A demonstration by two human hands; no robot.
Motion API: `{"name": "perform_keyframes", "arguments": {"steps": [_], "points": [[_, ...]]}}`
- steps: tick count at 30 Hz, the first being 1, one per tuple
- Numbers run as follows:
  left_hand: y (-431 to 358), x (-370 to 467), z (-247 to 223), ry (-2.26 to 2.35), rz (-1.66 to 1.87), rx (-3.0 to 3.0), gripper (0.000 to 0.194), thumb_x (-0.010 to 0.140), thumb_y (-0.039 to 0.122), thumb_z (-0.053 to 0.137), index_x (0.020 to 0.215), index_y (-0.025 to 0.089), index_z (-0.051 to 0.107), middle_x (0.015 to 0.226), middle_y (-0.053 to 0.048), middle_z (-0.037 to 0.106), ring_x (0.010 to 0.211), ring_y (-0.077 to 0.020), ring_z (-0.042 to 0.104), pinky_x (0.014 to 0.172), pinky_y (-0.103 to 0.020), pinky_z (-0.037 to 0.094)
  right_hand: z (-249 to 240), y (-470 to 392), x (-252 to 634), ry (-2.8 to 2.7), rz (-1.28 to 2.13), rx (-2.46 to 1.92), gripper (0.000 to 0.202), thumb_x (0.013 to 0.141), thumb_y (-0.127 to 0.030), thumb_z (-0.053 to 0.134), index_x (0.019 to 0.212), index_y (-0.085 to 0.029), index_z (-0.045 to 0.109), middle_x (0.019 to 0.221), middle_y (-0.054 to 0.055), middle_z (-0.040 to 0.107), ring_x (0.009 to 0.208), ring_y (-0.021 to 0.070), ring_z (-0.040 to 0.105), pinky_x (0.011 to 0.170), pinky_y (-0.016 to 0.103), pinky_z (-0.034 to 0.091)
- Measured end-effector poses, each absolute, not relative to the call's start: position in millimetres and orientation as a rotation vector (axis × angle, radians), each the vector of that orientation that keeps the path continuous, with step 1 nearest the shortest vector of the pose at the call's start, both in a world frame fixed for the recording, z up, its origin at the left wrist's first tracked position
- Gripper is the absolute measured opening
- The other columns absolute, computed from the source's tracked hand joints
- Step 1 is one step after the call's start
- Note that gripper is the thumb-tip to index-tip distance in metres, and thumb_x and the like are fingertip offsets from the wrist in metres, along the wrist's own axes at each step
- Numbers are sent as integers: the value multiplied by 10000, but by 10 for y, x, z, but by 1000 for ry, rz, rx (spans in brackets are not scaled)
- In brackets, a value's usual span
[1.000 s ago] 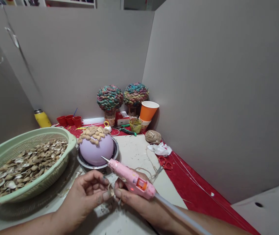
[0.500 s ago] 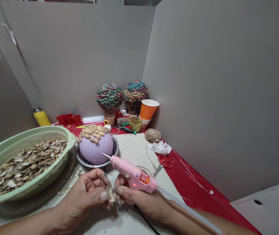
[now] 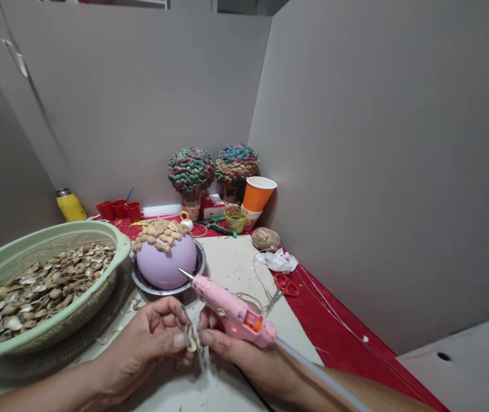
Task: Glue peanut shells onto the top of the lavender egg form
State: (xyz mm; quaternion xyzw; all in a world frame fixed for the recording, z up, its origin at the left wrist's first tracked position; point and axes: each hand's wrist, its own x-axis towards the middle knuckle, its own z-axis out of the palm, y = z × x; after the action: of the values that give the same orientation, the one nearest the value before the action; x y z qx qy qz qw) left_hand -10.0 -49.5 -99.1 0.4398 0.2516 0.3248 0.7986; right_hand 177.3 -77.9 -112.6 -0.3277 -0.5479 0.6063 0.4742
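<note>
Between the thumb and fingers of my left hand [image 3: 154,335] is a peanut shell [image 3: 191,339], its hollow side partly showing. My right hand [image 3: 231,343] grips a pink hot glue gun [image 3: 231,309] with a lit red light and a long glue stick [image 3: 313,366] in its back. My right thumb and fingertips are close to the shell; whether they touch it I cannot tell. The gun's metal tip points toward a lilac balloon [image 3: 165,268] in a metal bowl [image 3: 201,269]. Peanut shells [image 3: 162,233] cover the balloon's top.
A green colander [image 3: 118,240] of peanut shells stands at left. Behind are two colourful shell-covered trees [image 3: 191,171], red cups [image 3: 119,207], an orange paper cup [image 3: 258,194], green-handled pliers [image 3: 223,230] and a yellow bottle [image 3: 71,206]. Twine [image 3: 265,238] and red scissors [image 3: 286,284] lie at right.
My hands have drawn slightly apart around the shell, with my right hand and the glue gun tilting a little. The whole view has shifted slightly.
</note>
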Motion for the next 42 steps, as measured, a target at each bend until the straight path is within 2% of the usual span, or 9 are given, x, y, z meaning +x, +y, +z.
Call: {"name": "perform_keyframes", "arguments": {"steps": [5, 18, 22, 26, 31, 34, 39, 42], "points": [[-509, -100, -1056, 534, 676, 946, 287, 705, 245, 835, 823, 160, 588, 775, -13, 661, 646, -113, 582, 637, -263, 436, -1126, -775, 1765, -1314, 1420, -839, 307, 781, -443, 728, 823, -172, 592, 755, 1, 566, 671, 142, 520, 639, 273, 439], [-501, -106, -1123, 580, 668, 1006, 324, 679, 309, 850, 823, 162, 600, 703, -12, 651, 609, -121, 577, 593, -254, 406, -1004, -791, 1759, -1342, 1373, -883, 254, 779, -388, 717, 747, -182, 572, 675, -21, 552, 598, 121, 479, 550, 234, 397], [-506, -93, -1064, 569, 658, 967, 291, 674, 273, 854, 812, 150, 629, 719, -15, 662, 615, -119, 596, 609, -255, 454, -1075, -785, 1762, -1290, 1526, -794, 318, 792, -449, 719, 742, -176, 565, 657, -32, 521, 596, 108, 465, 566, 231, 378], [-525, -88, -987, 556, 594, 865, 269, 659, 242, 863, 792, 137, 654, 715, -28, 675, 614, -114, 595, 594, -242, 488, -1135, -739, 1790, -1297, 1690, -743, 396, 761, -512, 746, 745, -157, 572, 642, -37, 516, 540, 73, 390, 501, 199, 297], [-548, -125, -973, 512, 507, 822, 315, 630, 271, 879, 822, 143, 665, 792, -68, 713, 645, -138, 628, 575, -233, 490, -1165, -700, 1803, -1235, 1819, -747, 419, 709, -511, 793, 766, -157, 577, 637, -36, 543, 516, 64, 424, 485, 182, 308], [-543, -156, -988, 512, 519, 817, 316, 619, 255, 886, 822, 142, 672, 792, -60, 712, 618, -117, 610, 589, -233, 499, -1179, -699, 1812, -1212, 1763, -776, 403, 718, -496, 791, 778, -156, 584, 656, -27, 562, 525, 65, 428, 491, 181, 309], [-464, -209, -951, 532, 608, 821, 290, 624, 220, 878, 817, 139, 678, 696, -22, 681, 582, -107, 600, 573, -235, 522, -1182, -696, 1873, -1246, 1541, -830, 349, 802, -481, 726, 813, -162, 584, 671, -16, 556, 558, 87, 436, 508, 198, 326], [-406, -252, -881, 545, 670, 856, 298, 611, 222, 881, 807, 132, 674, 680, -14, 664, 556, -97, 585, 565, -235, 524, -1186, -705, 1915, -1321, 1387, -906, 354, 829, -497, 693, 765, -171, 572, 651, -21, 523, 575, 102, 435, 516, 211, 335]]}}
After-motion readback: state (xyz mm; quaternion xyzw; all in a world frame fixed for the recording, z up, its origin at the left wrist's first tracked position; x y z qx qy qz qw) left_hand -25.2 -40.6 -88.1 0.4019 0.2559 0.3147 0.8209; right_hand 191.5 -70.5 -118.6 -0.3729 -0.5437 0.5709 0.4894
